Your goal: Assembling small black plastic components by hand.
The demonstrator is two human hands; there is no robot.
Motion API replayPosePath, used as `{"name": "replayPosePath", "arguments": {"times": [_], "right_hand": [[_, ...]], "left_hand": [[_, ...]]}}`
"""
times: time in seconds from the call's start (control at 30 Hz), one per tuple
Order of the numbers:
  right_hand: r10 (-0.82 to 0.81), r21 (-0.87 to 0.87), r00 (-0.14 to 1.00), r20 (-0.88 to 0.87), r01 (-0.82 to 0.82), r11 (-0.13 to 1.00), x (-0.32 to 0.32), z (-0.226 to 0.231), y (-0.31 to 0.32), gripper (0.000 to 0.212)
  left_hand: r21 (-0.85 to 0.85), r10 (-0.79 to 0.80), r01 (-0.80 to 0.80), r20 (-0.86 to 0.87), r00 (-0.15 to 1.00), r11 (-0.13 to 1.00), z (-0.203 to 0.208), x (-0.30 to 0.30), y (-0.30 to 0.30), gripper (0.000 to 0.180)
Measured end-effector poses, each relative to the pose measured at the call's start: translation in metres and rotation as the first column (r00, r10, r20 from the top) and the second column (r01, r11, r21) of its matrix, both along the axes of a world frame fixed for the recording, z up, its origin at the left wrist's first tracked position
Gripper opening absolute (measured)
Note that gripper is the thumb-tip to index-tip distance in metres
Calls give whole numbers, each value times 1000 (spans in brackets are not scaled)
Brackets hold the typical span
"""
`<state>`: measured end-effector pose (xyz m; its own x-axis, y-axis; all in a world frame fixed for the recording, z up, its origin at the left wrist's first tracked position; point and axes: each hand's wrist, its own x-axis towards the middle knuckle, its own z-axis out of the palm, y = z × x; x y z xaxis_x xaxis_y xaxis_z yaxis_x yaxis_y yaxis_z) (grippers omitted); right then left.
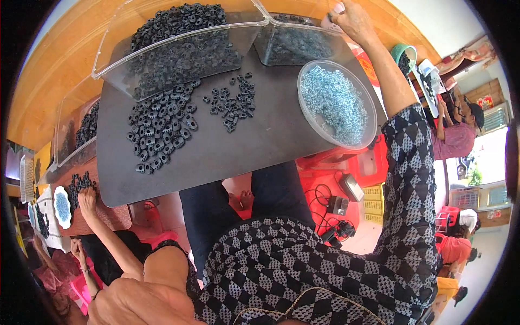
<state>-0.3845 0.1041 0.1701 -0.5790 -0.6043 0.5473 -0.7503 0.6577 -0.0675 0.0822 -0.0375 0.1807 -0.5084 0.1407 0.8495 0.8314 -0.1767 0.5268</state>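
Observation:
My right arm reaches to the far right of the table. There my right hand (355, 23) is closed at the corner of a clear plastic bin (297, 42), its thumb outside and a finger seen against the plastic. Dark small parts lie in that bin. Close to the camera at the lower left is my left hand (142, 303); its fingers are out of sight. On the dark tabletop (265, 146) lie a large pile of black plastic parts (158, 130) and a smaller group (233, 103). A round clear tub (369, 122) of pale blue small pieces stands at the right.
A larger clear bin (184, 32) heaped with black parts stands at the back left. Left of me, a co-worker's hand (86, 199) touches black parts on a reddish table, beside a white dish (62, 207). Red stools (371, 162) and cables are below; other people sit at right.

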Motion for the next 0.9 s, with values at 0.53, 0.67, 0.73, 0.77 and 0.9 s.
{"name": "replayPosePath", "arguments": {"times": [0.53,0.67,0.73,0.77,0.9], "right_hand": [[596,-93,803,8,-593,800,184,-92,2,16],[644,-127,761,80,-633,764,195,-110,-12,16],[649,-119,755,90,-639,760,200,-113,-17,16],[651,-115,755,78,-642,758,206,-112,-19,16],[668,-122,740,84,-657,744,216,-111,-26,17]], "left_hand": [[-58,365,-364,288,885,930,-29,16,7,14],[-281,848,-847,431,308,451,-61,-15,13,16],[-315,922,-910,358,148,269,-98,-45,4,21],[-374,971,-910,220,97,176,-114,-49,-6,24],[-569,965,-792,-245,-92,-220,-131,-60,-20,39]]}}
